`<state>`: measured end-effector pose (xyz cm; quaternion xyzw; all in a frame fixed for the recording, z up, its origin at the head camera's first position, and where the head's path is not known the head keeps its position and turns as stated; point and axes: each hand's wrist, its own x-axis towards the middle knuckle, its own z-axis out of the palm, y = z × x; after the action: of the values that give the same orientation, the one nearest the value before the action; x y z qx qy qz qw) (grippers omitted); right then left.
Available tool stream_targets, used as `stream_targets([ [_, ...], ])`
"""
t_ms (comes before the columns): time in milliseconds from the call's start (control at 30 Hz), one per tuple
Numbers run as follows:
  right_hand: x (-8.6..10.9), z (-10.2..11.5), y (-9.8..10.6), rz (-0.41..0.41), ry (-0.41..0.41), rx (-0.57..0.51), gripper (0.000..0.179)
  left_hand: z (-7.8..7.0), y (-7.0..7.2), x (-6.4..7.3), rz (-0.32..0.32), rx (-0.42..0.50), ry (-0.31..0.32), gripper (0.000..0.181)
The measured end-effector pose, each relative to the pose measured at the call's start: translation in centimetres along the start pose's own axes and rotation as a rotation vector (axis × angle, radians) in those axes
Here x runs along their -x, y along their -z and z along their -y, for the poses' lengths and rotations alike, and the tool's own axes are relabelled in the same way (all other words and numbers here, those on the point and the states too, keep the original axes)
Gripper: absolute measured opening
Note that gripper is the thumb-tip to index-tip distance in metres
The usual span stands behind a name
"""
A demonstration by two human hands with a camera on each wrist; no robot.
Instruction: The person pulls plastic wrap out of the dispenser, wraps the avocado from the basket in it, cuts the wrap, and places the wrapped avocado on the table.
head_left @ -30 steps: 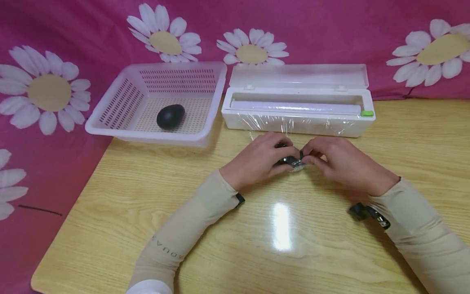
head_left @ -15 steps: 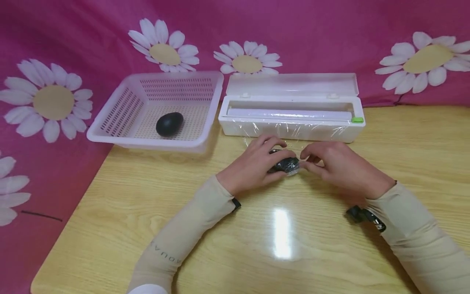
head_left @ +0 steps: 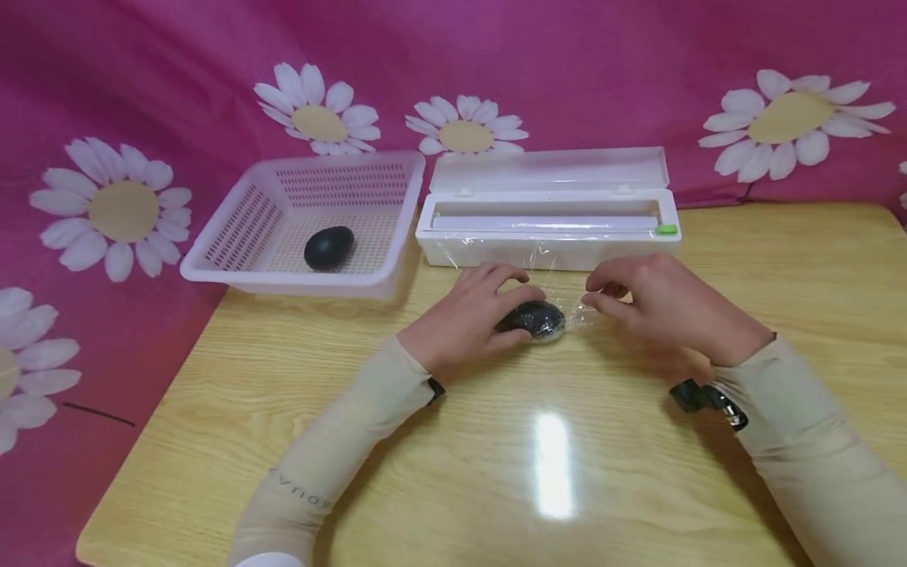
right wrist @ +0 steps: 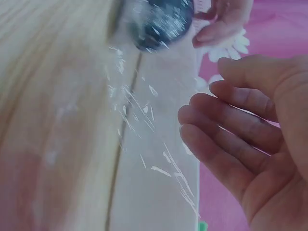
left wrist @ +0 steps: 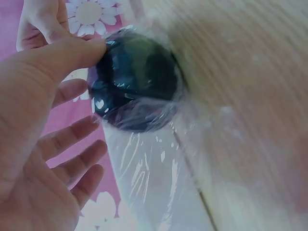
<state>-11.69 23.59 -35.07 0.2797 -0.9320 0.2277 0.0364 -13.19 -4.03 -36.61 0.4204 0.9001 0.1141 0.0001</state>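
Note:
A smooth black egg-shaped object [head_left: 537,320], covered in shiny cling film [left wrist: 149,168], lies on the wooden table in front of the dispenser. My left hand [head_left: 471,315] grips its left end between thumb and index finger, the other fingers spread behind. At its right side my right hand [head_left: 659,307] pinches a loose edge of the film between thumb and fingertips, apart from the object. Film runs from the object back to the roll [head_left: 546,224] in the white dispenser box [head_left: 489,253]. In the right wrist view the object [right wrist: 166,21] is partly out of frame.
A white perforated basket [head_left: 298,281] stands at the back left, with a second black egg-shaped object [head_left: 329,248] inside. The dispenser's lid [head_left: 549,170] is raised, and a green slider [head_left: 666,230] sits at its right end. A pink flowered cloth hangs behind the table.
My left hand and the black object have shifted slightly left. My right hand has drawn away to the right, so more film shows between it and the object. The head view has tilted.

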Motion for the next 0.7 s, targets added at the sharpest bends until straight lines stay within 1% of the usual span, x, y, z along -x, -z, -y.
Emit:
stream_targets([
  [167, 0.0, -0.7, 0.8, -0.066, 0.017, 0.030, 0.004, 0.1, 0.8, 0.2, -0.019, -0.041, -0.028, 0.046],
  [233, 0.1, -1.0, 1.1, -0.072, 0.005, 0.033, 0.005, 0.1, 1.0, 0.1, -0.023, -0.058, -0.044, 0.046],
  [367, 0.3, -1.7, 1.8, -0.076, -0.039, 0.038, 0.008, 0.3, 1.2, -0.2, -0.003, -0.074, -0.050, 0.046],
  [467, 0.4, -2.1, 2.2, -0.111, -0.052, 0.058, 0.008, 0.4, 1.7, -0.4, -0.001, -0.092, -0.049, 0.045],
  [567, 0.5, -2.7, 2.5, -0.164, -0.060, 0.064, 0.009, 0.5, 2.1, -0.6, -0.030, -0.104, -0.060, 0.042],
  [700, 0.6, -3.4, 2.6, -0.214, -0.091, 0.078, 0.015, 0.8, 2.4, -0.8, -0.103, -0.098, -0.103, 0.035],
])
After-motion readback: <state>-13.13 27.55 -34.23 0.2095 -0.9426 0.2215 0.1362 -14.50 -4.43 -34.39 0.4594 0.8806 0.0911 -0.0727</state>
